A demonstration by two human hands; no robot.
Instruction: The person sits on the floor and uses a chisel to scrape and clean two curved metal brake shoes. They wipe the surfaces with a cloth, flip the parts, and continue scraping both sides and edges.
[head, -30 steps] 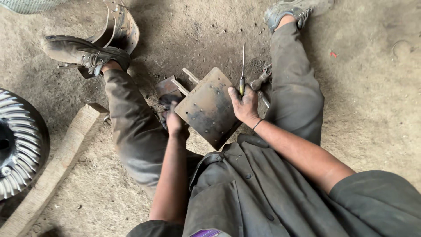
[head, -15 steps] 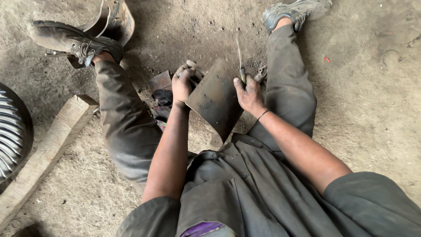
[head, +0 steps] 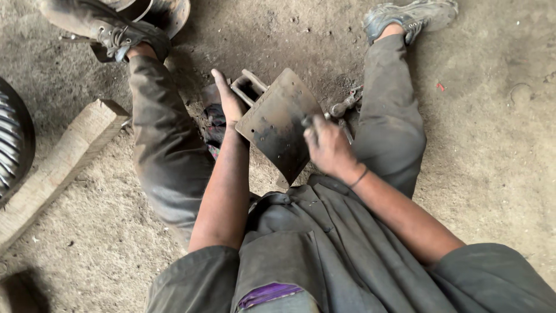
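Note:
I sit on the dirt floor with my legs spread. Between them a dark, greasy metal plate (head: 278, 124) with small holes stands tilted on one corner. My left hand (head: 229, 103) lies along the plate's left edge, fingers stretched upward, and holds it steady. At the plate's right side my right hand (head: 328, 148) is closed around a slim tool (head: 307, 122); only its short dark handle end shows above my fist, pressed against the plate's face.
A rectangular metal bracket (head: 250, 87) and a dark rag (head: 214, 124) lie behind the plate. A metal fitting (head: 346, 106) rests by my right leg. A wooden beam (head: 63, 165) and a large toothed gear (head: 11, 139) are at left, a round metal part (head: 171, 11) by my left shoe.
My left hand slid from the plate's top corner down to its left edge. The plate turned to face me more. My right hand came over the plate's right side with the tool.

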